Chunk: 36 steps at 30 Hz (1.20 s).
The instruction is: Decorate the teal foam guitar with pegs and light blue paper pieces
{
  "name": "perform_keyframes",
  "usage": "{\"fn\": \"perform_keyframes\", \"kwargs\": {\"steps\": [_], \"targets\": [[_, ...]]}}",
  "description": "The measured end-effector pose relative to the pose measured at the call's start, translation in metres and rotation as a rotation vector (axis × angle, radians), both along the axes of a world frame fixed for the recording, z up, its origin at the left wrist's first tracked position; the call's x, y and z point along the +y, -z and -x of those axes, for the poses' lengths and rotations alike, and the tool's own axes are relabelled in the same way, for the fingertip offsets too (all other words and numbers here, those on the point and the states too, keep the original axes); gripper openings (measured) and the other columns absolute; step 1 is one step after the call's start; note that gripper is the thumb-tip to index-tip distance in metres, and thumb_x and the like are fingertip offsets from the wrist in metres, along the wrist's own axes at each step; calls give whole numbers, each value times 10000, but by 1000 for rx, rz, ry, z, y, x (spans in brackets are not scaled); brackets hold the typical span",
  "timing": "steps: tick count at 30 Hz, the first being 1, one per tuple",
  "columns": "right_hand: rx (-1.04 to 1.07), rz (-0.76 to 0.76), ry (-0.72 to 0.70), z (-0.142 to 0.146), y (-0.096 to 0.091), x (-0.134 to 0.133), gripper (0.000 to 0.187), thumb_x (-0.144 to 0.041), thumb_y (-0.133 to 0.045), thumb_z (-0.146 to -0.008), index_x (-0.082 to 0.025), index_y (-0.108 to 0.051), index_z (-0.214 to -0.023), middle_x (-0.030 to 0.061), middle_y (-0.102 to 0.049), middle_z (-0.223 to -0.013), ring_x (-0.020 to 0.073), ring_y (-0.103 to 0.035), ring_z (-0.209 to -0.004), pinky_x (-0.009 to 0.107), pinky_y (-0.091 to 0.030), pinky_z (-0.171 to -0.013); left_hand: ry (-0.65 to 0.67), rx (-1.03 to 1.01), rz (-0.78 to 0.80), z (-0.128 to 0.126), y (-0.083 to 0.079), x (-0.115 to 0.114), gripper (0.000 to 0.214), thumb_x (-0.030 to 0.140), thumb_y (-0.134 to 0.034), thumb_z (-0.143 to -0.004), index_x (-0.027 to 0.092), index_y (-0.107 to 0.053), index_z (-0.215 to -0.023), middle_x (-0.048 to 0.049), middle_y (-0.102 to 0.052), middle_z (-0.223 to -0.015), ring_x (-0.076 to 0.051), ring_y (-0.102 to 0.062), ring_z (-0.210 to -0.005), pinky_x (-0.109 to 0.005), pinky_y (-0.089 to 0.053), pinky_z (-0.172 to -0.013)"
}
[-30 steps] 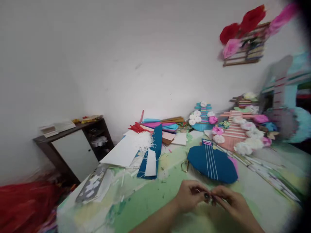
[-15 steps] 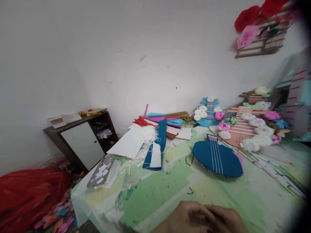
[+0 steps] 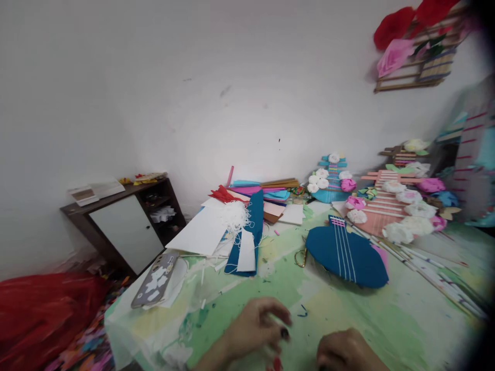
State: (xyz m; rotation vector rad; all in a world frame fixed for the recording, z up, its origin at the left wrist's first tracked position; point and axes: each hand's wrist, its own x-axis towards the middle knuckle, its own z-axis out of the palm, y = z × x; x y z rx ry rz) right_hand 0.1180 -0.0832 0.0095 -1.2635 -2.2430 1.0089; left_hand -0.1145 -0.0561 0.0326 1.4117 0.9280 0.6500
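Observation:
My left hand (image 3: 255,325) hovers low over the green-stained table cover (image 3: 247,299), its fingers curled downward in a loose claw; a small red bit (image 3: 277,363) shows just under it. My right hand (image 3: 345,351) is beside it at the bottom edge, back up, its fingers tucked out of sight. The two hands are a little apart. Beyond them lies a blue guitar-shaped paper craft (image 3: 346,255) with white strings, and gold-handled scissors (image 3: 300,256) rest at its left side.
A phone (image 3: 154,278) lies near the table's left edge, by white card (image 3: 199,234) and a blue strip (image 3: 253,221). Stacked coloured sheets (image 3: 266,191) and flower-covered stick crafts (image 3: 390,211) line the back. A dark cabinet (image 3: 124,226) and a red bag (image 3: 42,314) stand left.
The view has tipped down slightly. My hands, joined together a second ago, have come apart, and the left hand has risen and shifted left with its fingers curled.

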Motion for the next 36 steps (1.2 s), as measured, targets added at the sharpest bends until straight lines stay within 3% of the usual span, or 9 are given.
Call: {"fn": "perform_keyframes", "kwargs": {"steps": [3, 5, 9, 12, 15, 20, 27, 32, 36], "targets": [[178, -7, 84, -4, -2, 17, 339, -350, -398, -838, -157, -639, -698, 44, -625, -520, 132, -584, -465, 217, -419, -509, -345, 457, -446, 15, -16, 58, 228, 230, -600, -764, 175, -637, -982, -75, -689, -1012, -186, -679, -850, -259, -544, -673], [304, 67, 155, -6, 3, 26, 307, -399, -458, -792, -158, -633, -718, 34, -615, -515, 141, -591, -446, 227, -430, -486, -484, 561, -516, 24, -29, 106, 285, 212, -511, -818, 170, -581, -1091, -96, -638, -1132, -186, -648, -954, -298, -526, -807], [482, 312, 318, -8, 16, 35, 203, -370, -590, -628, -173, -552, -601, 0, -569, -487, 135, -566, -402, 213, -369, -397, -645, 774, -576, 30, -41, 190, 522, 272, -549, -792, 156, -432, -1287, -167, -372, -1423, -300, -328, -1337, -443, -313, -1065], [511, 358, 383, -9, 21, 39, 162, -296, -587, -558, -187, -470, -532, -16, -561, -490, 104, -516, -374, 201, -335, -381, -676, 928, -502, 24, -38, 231, 778, 420, -671, -666, 149, -379, -1334, -226, -196, -1496, -456, -120, -1372, -620, -234, -1027], [501, 330, 384, -9, 19, 43, 145, -299, -535, -586, -189, -462, -527, -44, -498, -453, 86, -462, -361, 199, -321, -386, -676, 1046, -413, 15, -33, 251, 834, 495, -678, -619, 113, -400, -1307, -286, -200, -1472, -531, -92, -1342, -691, -224, -959], [421, 262, 345, -11, 12, 40, 168, -319, -498, -662, -178, -493, -569, -42, -481, -489, 89, -452, -392, 210, -339, -415, -633, 1176, -434, 11, -20, 236, 882, 490, -628, -663, 115, -259, -1371, -288, -187, -1468, -496, -167, -1333, -638, -249, -962], [309, 200, 286, -10, 8, 34, 212, -307, -484, -735, -184, -455, -566, -32, -478, -489, 106, -504, -432, 209, -333, -446, -418, 1259, -308, 33, -2, 188, 926, 408, -688, -571, -15, -310, -1303, -341, -444, -1263, -464, -450, -1175, -488, -405, -886], [294, 186, 286, -14, 6, 34, 236, -331, -480, -774, -177, -477, -595, -21, -511, -525, 113, -527, -460, 211, -353, -470, -301, 1195, -218, 51, -25, 175, 739, 370, -607, -630, 82, -364, -1266, -209, -606, -1108, -303, -627, -936, -331, -497, -701], [298, 198, 279, -14, 5, 32, 239, -325, -476, -782, -179, -466, -594, -13, -528, -551, 112, -538, -474, 205, -355, -468, -253, 1177, -153, 80, -51, 153, 744, 382, -618, -594, 139, -378, -1255, -139, -654, -972, -244, -644, -723, -268, -470, -500]]}}
